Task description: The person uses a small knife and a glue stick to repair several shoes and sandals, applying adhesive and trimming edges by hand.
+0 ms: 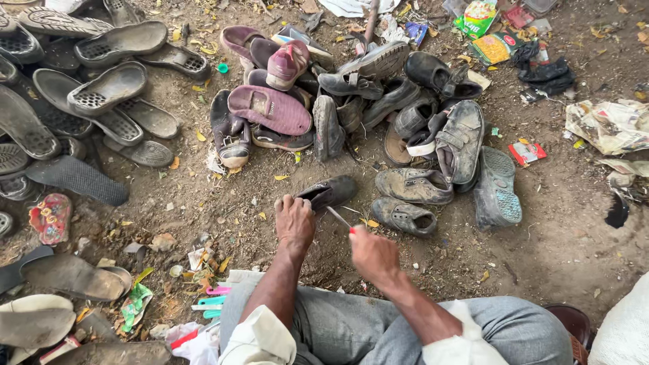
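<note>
Bare packed earth (pixel 561 230) forms the work surface, outdoors, strewn with dry yellow leaves, paper scraps and small litter. No walls are in view.

Packages and wrappers:
- Green and yellow printed packet (pixel 477 16) at the top edge, right of centre.
- Orange and green flat packet (pixel 495 47) just below it.
- Small red and white wrapper (pixel 526 153) on the dirt, right of the shoe heap.
- Crumpled printed paper (pixel 608 125) near the right edge.
- Green foil scrap (pixel 136 301) at lower left, beside a worn tan sole (pixel 71 276).

No container is discernible. Footwear lies loose on the ground:
- Detached dark soles (pixel 108 88), overlapping, fill the upper left.
- Central shoe heap (pixel 378 101) of grey, black and maroon shoes, with a maroon slipper (pixel 269 108) at its left side.
- Two dusty grey shoes (pixel 412 186) lie just below the heap.

Hands: the person sits with grey-trousered knees at the bottom edge. The left hand (pixel 295 222) is closed over the heel end of a dark shoe (pixel 332 191), pinning it to the ground in front of the knees. The right hand (pixel 374 255) is clenched around a thin metal tool with a red handle (pixel 340 219), whose tip points toward that shoe. Both hands are close together but not touching.
</note>
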